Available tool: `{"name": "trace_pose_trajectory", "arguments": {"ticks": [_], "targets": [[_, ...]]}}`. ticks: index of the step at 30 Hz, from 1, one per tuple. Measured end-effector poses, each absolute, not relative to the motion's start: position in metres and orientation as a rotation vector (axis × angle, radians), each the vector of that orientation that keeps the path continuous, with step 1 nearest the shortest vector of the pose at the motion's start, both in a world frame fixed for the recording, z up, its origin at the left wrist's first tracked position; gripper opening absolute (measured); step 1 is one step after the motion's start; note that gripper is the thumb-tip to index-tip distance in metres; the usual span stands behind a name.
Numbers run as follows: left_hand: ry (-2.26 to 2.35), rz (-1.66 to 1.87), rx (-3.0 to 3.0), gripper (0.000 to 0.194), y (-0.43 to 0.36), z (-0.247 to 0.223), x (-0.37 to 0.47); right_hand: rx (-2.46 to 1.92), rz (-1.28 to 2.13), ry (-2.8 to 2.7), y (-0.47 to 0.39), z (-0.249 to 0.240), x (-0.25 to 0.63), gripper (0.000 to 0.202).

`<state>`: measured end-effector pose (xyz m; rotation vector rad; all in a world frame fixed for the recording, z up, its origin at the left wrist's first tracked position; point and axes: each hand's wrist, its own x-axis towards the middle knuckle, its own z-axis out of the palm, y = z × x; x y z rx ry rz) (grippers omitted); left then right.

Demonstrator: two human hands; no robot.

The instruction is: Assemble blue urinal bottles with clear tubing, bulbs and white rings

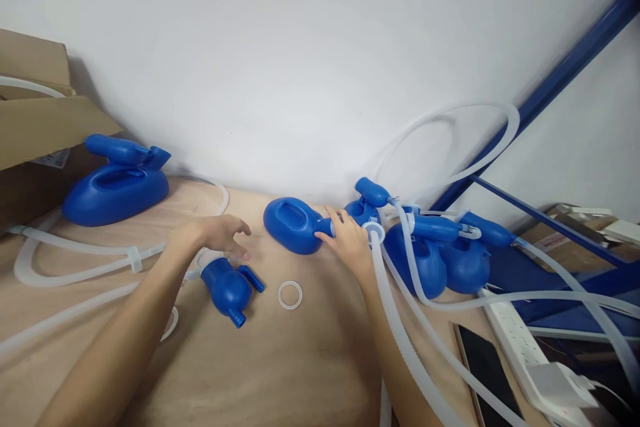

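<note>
My right hand (346,240) is closed around the neck of a blue urinal bottle (292,225), which lies on the wooden table with its handle opening facing up. A white ring fitting (373,233) with a clear hose shows just beside that wrist. My left hand (223,235) is open, fingers apart and holding nothing, over the table. Just below it lies a blue funnel-shaped urinal head (228,285) with a short spout and a small blue side piece; its far end is partly hidden by the hand. A white sealing ring (290,295) lies flat between my arms.
Another blue urinal bottle (116,195) stands at the left by a cardboard box (45,127). More blue bottles (465,265) with hoses crowd the right side. A phone (487,367) and a white power strip (513,330) lie at the right edge. A white wall rises behind.
</note>
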<state>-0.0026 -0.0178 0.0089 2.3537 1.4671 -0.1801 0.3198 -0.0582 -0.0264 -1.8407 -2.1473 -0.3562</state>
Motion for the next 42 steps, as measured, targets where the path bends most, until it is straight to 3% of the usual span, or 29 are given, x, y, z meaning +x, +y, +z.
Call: {"name": "trace_pose_trajectory", "arguments": {"ticks": [4, 7, 16, 21, 23, 29, 34, 39, 42], "targets": [[1.442, -0.361, 2.231, 0.094, -0.036, 0.015, 0.015, -1.783, -0.383, -2.172, -0.055, -0.036, 0.327, 0.076], [1.309, -0.324, 2.287, 0.094, -0.049, 0.007, 0.042, -1.72, -0.389, -2.15, -0.051, -0.043, 0.327, 0.074], [1.047, -0.443, 2.597, 0.058, -0.082, -0.04, 0.126, -1.731, -0.299, -2.195, -0.048, -0.039, 0.327, 0.068], [1.014, -0.362, 2.641, 0.021, -0.086, -0.045, 0.127, -1.72, -0.237, -2.229, -0.048, -0.033, 0.334, 0.06], [1.002, -0.328, 2.627, 0.017, -0.083, -0.037, 0.117, -1.715, -0.218, -2.242, -0.05, -0.031, 0.337, 0.057], [1.157, -0.291, 2.517, 0.026, -0.046, -0.015, 0.065, -1.72, -0.146, -2.27, -0.055, -0.022, 0.343, 0.059], [1.471, -0.272, 2.389, 0.057, -0.019, -0.003, 0.018, -1.729, -0.133, -2.255, -0.059, -0.018, 0.34, 0.061], [1.463, -0.284, 2.253, 0.076, -0.043, 0.03, -0.013, -1.703, 0.005, -2.126, -0.055, -0.021, 0.341, 0.071], [1.521, -0.434, 2.21, 0.083, -0.059, 0.034, -0.018, -1.652, 0.142, -2.097, -0.053, -0.02, 0.348, 0.063]]}}
